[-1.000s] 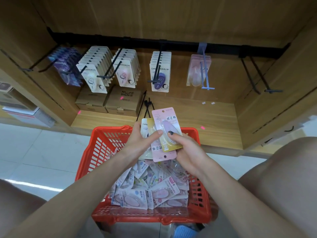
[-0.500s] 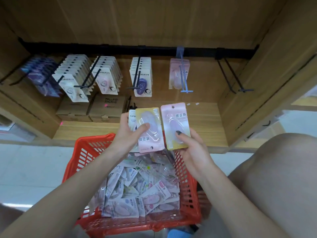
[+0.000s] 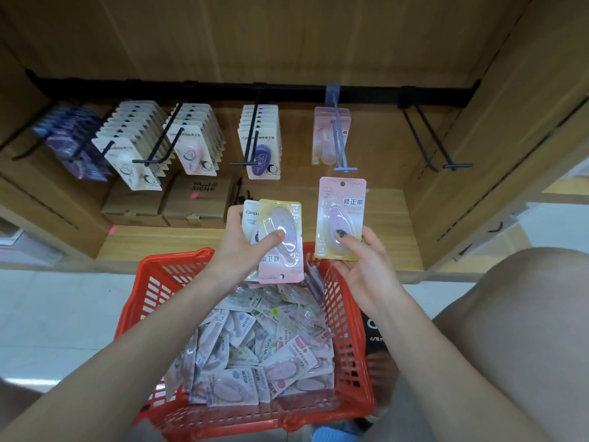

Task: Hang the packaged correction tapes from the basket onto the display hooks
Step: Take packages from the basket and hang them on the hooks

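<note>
**Two hands, two lots of correction tape above the red basket**

Head view: the right hand [image 3: 366, 272] pinches a single pink correction tape pack [image 3: 340, 218] by its lower edge, thumb on the front, holding it upright just below the blue hook [image 3: 342, 145], where a few pink packs [image 3: 331, 135] already hang. The left hand [image 3: 245, 247] grips a small stack of packs [image 3: 280, 240], thumb pressed across the front one, which is upside down. Both hands are over the far rim of the red basket [image 3: 350, 330], which is heaped with loose packaged tapes [image 3: 255, 349]. To the left, black hooks carry rows of white-carded packs [image 3: 137, 154]. A black hook at the right [image 3: 446, 154] is bare. Brown cartons [image 3: 197, 199] sit on the wooden shelf [image 3: 395, 231].
</note>
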